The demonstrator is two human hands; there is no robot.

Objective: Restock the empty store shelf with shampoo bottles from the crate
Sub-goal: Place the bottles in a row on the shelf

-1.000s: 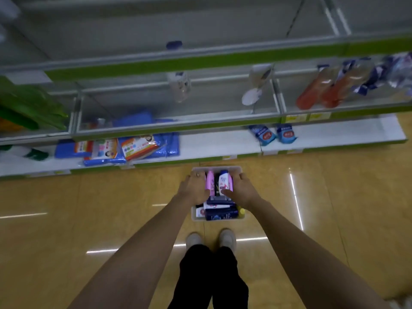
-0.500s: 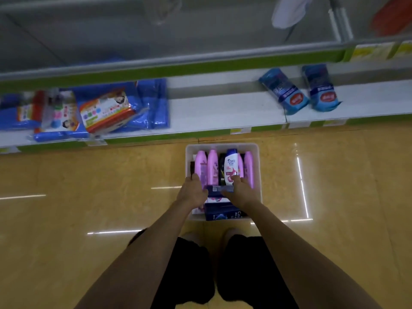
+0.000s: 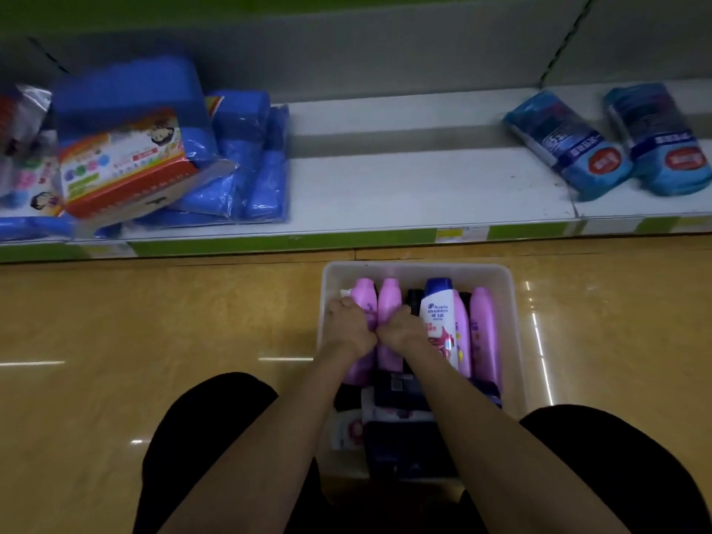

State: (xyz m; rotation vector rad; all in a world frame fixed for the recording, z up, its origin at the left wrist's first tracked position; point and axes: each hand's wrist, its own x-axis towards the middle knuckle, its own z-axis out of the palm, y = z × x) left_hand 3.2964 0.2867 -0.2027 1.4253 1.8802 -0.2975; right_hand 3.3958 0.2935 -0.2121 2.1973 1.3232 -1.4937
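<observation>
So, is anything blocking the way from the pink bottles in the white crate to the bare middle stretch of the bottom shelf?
Nothing visible. Both hands, left and right, rest on the pink plastic bottles in the white plastic crate; the white shelf directly ahead lies bare between the blue packs and blue pouches.

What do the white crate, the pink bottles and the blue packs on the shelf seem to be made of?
The crate looks like milky, slightly see-through moulded plastic with rounded corners. The pink bottles appear to be smooth opaque plastic with a soft sheen. The blue packs seem wrapped in thin clear film, judging by its creases and glints; their contents cannot be told.
</observation>
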